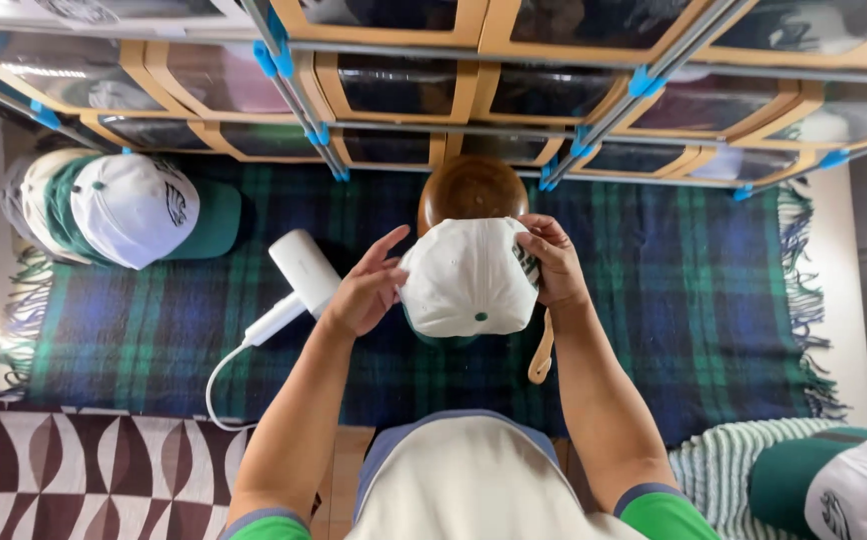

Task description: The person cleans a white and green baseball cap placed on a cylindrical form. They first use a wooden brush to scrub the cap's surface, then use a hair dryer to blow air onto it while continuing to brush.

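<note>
A dark green and blue plaid blanket with fringed edges (pixel 674 290) is spread over the floor, beneath a rack of clear-fronted storage boxes with tan frames (pixel 394 90). A white cloth cap with a green top button (pixel 467 278) is held above the blanket at the centre of the view, directly in front of a round brown wooden form (pixel 471 187), which is partly hidden by it. The cap is gripped at its right side by the right hand (pixel 554 262), fingers curled over the edge. The left side is touched by the left hand (pixel 364 292), whose fingers are spread and only loosely applied. A white handheld appliance with a white cord (pixel 299 285) lies on the blanket just beside the left hand. A stack of white and green caps (pixel 119 208) rests at the far left, well apart. Another white and green cap (pixel 844 485) is seen at the lower right, on a pale green ribbed cloth (pixel 719 465).
</note>
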